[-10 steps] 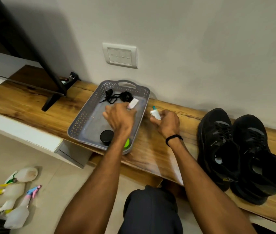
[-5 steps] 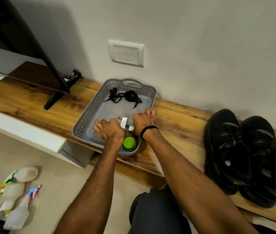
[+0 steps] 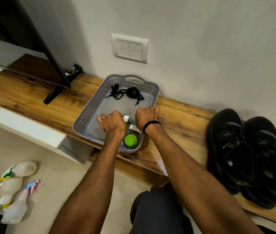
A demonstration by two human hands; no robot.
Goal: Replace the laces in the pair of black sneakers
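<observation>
Left hand (image 3: 112, 123), right hand (image 3: 146, 116), lowered into tray (image 3: 90, 107) with tubes (image 3: 132, 127)

Left hand (image 3: 112, 123) sits knuckles-up in the tray (image 3: 90, 112), fingertips tucked under, so what it grips can't be told. Right hand (image 3: 146, 116) is the same, palm hidden. A white tube (image 3: 126, 118) peeks out between them, mostly covered. The left wrist clips the green lid (image 3: 130, 140). Lower left, the spray bottles (image 3: 13, 210) run off the edge.

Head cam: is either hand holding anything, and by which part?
Cannot tell. Left hand and right hand are curled, knuckles up, over the grey tray; a white item shows between them, but both palms are hidden.
</observation>
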